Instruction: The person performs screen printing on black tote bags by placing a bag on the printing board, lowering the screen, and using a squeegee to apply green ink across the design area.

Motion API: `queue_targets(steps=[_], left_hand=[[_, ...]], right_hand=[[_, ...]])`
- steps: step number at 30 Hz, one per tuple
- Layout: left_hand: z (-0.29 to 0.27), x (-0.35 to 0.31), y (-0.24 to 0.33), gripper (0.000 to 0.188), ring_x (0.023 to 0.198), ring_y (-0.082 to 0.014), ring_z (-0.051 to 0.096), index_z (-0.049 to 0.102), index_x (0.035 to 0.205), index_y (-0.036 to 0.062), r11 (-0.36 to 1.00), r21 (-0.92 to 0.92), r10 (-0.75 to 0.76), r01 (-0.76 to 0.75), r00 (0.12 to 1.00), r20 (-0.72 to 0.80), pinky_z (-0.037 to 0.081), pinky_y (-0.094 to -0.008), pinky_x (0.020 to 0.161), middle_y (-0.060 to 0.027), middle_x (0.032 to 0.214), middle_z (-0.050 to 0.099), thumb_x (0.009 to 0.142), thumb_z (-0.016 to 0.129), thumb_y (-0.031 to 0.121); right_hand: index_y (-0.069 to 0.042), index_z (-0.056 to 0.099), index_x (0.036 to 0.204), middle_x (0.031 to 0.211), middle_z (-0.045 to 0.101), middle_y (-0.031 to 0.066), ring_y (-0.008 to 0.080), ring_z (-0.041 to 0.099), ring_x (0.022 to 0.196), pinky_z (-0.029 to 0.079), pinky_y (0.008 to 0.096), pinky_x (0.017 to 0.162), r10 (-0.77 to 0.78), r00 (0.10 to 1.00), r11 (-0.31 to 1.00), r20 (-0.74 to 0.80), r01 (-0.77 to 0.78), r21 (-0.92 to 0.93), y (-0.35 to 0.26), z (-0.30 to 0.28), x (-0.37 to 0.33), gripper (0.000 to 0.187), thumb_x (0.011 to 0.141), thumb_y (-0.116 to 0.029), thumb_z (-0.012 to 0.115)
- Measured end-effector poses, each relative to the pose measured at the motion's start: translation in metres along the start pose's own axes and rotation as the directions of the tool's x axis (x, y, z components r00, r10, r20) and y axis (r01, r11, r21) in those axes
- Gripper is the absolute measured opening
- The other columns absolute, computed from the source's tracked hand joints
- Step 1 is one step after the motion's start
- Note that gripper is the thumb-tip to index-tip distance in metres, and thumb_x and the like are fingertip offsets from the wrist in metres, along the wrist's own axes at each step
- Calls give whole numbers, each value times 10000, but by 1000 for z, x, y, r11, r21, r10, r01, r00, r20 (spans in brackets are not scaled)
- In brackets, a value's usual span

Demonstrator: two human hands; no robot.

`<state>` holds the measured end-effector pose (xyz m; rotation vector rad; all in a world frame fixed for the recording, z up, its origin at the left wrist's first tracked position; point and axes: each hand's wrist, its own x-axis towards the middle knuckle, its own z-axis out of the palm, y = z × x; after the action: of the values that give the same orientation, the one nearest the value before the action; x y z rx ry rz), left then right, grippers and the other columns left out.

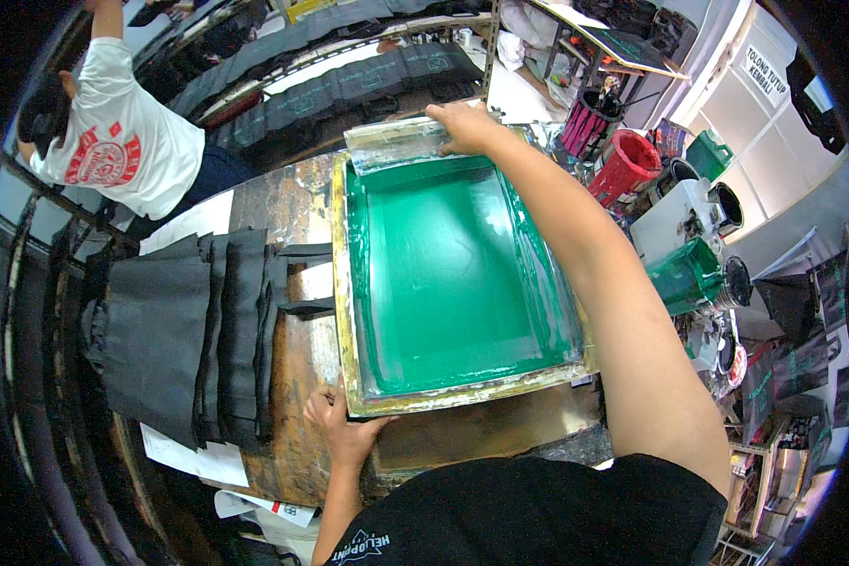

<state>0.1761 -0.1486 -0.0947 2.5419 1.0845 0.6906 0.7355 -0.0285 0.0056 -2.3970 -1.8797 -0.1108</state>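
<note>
In front of me a screen printing frame [341, 245] with a worn yellow rim lies on the table. Green ink [439, 283] covers its mesh, thicker along the sides. My right hand [464, 129] is closed on a wide, ink-stained squeegee [396, 145] at the far end of the frame. My left hand [344, 429] grips the near left corner, its thumb along the near edge and its fingers by the left side. Left of the frame lies a stack of black fabric bags [156, 316]; two black straps [308, 307] reach the rim.
Ink containers crowd the right side: a red bucket [624, 162], a green-stained tub [684, 275] and a pink-streaked black bucket [590, 121]. Racks with black bags [349, 94] stand behind the table. Another person in a white shirt [141, 132] is at the far left.
</note>
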Motion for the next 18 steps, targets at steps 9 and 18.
queue_targets(steps=[9, 18], left_hand=[[-38, 102, 23, 1152, 1183, -374, 510, 630, 1482, 82, 977, -50, 211, -209, 976, 43, 371, -548, 1039, -194, 1244, 552, 606, 838, 800], [79, 368, 69, 722, 1218, -365, 583, 674, 1368, 56, 795, 285, 601, -535, 759, -252, 439, -502, 1051, -187, 1291, 632, 968, 630, 655]], right_hand=[[-226, 555, 1387, 1137, 660, 62, 295, 627, 1156, 436, 579, 951, 9, 927, 990, -375, -62, -129, -22, 16, -43, 610, 835, -185, 812], [-174, 638, 1208, 1004, 658, 43, 250, 649, 974, 468, 436, 841, -102, 842, 970, -530, -34, -241, -29, 52, -43, 327, 885, -170, 688]])
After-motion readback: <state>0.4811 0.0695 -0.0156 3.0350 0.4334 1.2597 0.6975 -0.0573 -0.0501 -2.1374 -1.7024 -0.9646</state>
